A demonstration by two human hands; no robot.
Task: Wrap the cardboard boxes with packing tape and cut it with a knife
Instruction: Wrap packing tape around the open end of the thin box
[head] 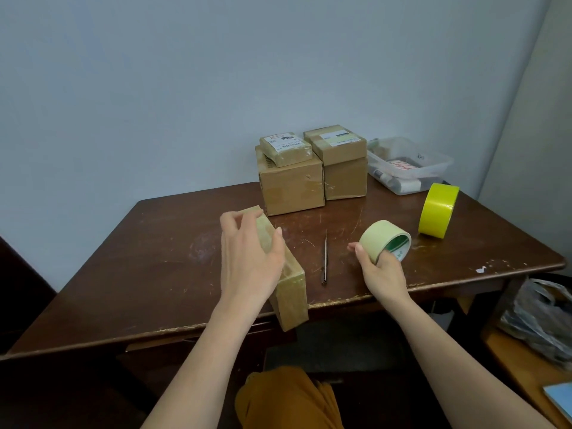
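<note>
At the desk's (pixel 154 274) near edge, the left hand (pixel 247 258) grips a flat box (pixel 291 292) standing on its long side, fingers (pixel 244 216) curled over the top and the thumb against the right face. The box's near end juts past the desk edge. The right hand (pixel 382 270) holds a pale tape roll (pixel 383 239) just right of centre, fingers hooked through its core and thumb on the outer rim. Whether the roll touches the desk I cannot tell. Between the hands, the knife (pixel 325 261) lies on the desk, pointing toward the far edge. A yellow roll (pixel 438 210) stands on edge near the right edge. Along the far edge sit four stacked boxes (pixel 309 171), with a clear tub (pixel 408 165) at the far right corner beside them.
</note>
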